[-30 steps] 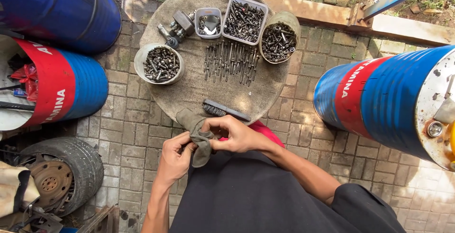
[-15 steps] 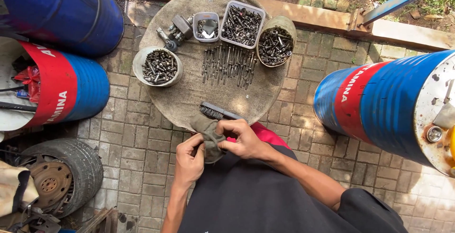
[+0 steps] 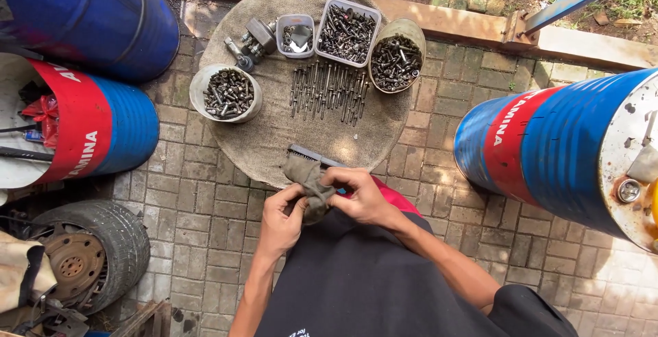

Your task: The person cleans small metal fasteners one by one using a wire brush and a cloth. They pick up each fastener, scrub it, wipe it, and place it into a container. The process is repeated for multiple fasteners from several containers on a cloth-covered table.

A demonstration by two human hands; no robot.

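Two bare hands meet at the lower middle of the frame over a crumpled olive-grey rag (image 3: 308, 185). The left hand (image 3: 279, 219) has its fingers curled shut around the lower part of the rag, and the right hand (image 3: 360, 196) pinches the cloth from the right side with bent fingers and thumb. Whether anything is wrapped inside the rag cannot be told. The rag hangs just at the near edge of a round burlap-covered tabletop (image 3: 274, 131) that fills the upper middle of the frame.

Touching the rag's upper edge lies a black wire brush (image 3: 305, 155), partly hidden by the cloth. Higher up, a row of long bolts (image 3: 327, 92) is laid out side by side on the burlap. To their left stands a round white tub of bolts and nuts (image 3: 226, 93). Along the far rim sit a metal fitting (image 3: 250, 39), a small clear tub (image 3: 296, 35), a larger rectangular clear tub of hardware (image 3: 348, 22) and a tilted round tin of bolts (image 3: 395, 55).

Blue-and-red oil drums lie at the left (image 3: 89, 128) and right (image 3: 548, 138) of the frame, and a worn tyre on its rim (image 3: 82, 251) sits at lower left on the brick paving (image 3: 205, 193).
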